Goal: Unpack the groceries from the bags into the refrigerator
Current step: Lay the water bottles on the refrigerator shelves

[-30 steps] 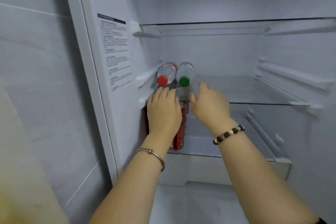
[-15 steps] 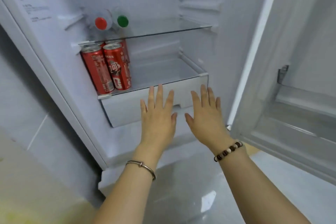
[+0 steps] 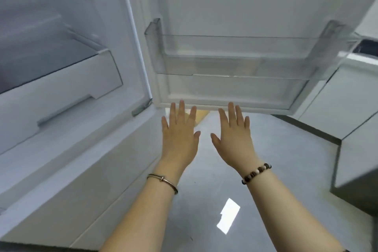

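Note:
The open refrigerator (image 3: 67,120) fills the left of the view, with a white drawer front (image 3: 61,96) under a glass shelf. Its open door (image 3: 235,2) stands ahead and carries a clear door bin (image 3: 235,47) with nothing in it. My left hand (image 3: 180,131) and my right hand (image 3: 233,133) hover side by side below the door's bottom edge, palms down, fingers straight and spread, holding nothing. No bottles, cans or bags are in view.
A glossy grey floor (image 3: 204,200) lies under my hands. White cabinets (image 3: 343,104) stand at the right, with a grey unit (image 3: 360,170) nearer. A tan patch (image 3: 201,115) shows under the door edge.
The view has swung right, from the shelves with bottles and red cans to the open door. My hands left the bottles, drew back out of the fridge and now hover flat over the floor.

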`<action>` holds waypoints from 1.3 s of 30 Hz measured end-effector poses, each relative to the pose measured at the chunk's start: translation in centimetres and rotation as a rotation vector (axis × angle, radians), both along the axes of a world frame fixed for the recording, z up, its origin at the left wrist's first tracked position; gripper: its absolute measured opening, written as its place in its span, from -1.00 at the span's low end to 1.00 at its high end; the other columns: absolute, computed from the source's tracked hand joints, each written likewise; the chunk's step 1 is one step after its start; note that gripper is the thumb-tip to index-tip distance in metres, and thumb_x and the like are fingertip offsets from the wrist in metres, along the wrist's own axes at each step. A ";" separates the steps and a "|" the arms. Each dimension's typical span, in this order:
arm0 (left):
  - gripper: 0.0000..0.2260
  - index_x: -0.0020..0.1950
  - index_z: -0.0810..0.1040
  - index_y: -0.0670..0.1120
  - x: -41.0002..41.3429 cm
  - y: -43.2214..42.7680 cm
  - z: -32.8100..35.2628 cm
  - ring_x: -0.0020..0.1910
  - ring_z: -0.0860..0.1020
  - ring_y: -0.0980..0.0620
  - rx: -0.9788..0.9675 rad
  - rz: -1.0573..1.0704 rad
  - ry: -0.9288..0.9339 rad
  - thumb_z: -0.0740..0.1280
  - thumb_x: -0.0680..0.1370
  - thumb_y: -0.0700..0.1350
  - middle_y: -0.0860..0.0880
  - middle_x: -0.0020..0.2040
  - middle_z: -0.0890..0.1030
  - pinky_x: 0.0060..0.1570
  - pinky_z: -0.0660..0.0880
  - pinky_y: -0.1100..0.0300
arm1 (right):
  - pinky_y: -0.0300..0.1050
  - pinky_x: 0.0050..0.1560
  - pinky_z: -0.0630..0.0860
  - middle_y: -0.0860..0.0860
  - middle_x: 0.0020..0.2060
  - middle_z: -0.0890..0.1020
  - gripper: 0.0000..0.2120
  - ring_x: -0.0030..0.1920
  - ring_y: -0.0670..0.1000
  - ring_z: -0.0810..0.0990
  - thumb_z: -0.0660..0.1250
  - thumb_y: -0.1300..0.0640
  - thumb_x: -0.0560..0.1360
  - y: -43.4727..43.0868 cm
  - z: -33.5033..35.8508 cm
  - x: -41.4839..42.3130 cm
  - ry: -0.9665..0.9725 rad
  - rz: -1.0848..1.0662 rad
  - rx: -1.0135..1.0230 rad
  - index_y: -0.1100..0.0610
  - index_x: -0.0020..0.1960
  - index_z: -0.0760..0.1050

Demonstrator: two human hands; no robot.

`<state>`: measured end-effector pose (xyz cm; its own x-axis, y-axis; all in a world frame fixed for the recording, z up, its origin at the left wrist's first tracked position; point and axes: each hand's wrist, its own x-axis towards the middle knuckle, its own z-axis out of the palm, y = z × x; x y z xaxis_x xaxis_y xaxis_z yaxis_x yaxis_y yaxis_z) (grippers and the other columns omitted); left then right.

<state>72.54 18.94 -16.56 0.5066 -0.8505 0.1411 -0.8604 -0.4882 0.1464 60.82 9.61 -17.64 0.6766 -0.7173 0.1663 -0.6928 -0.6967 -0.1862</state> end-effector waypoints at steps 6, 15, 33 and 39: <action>-0.41 0.55 -0.20 0.02 -11.5 -7.2 0.8 0.50 -0.30 -0.16 0.022 -0.275 -0.035 0.06 0.64 0.09 -0.10 0.54 -0.28 0.44 -0.17 -0.14 | 0.16 0.47 -0.15 0.14 0.52 -0.19 -0.33 0.51 0.15 -0.24 0.11 -0.11 0.58 -3.5 0.9 -13.6 0.004 -0.292 -0.004 0.13 0.54 -0.09; -0.39 0.55 -0.19 0.02 -37.1 -16.2 1.3 0.51 -0.28 -0.13 -0.031 -0.708 -0.032 0.08 0.62 0.11 -0.11 0.55 -0.25 0.45 -0.11 -0.16 | 0.16 0.46 -0.21 0.12 0.52 -0.21 -0.29 0.51 0.13 -0.27 0.12 -0.14 0.57 -6.3 2.4 -39.7 -0.008 -0.725 -0.015 0.11 0.54 -0.16; -0.39 0.56 -0.09 0.02 -76.2 -17.4 -1.2 0.52 -0.24 -0.18 -0.077 -1.509 0.018 0.13 0.61 0.10 -0.12 0.55 -0.20 0.44 -0.07 -0.19 | 0.14 0.45 -0.23 0.12 0.53 -0.15 -0.31 0.51 0.10 -0.26 0.17 -0.09 0.56 3.1 -1.2 -73.8 -0.095 -1.470 0.007 0.13 0.54 -0.06; -0.38 0.56 -0.04 0.03 -85.8 -19.7 -1.1 0.52 -0.19 -0.18 -0.124 -1.755 0.029 0.18 0.59 0.10 -0.13 0.56 -0.12 0.43 -0.05 -0.21 | 0.16 0.46 -0.17 0.12 0.53 -0.09 -0.31 0.52 0.11 -0.20 0.22 -0.07 0.53 3.5 -1.0 -81.4 -0.054 -1.711 -0.024 0.11 0.53 -0.01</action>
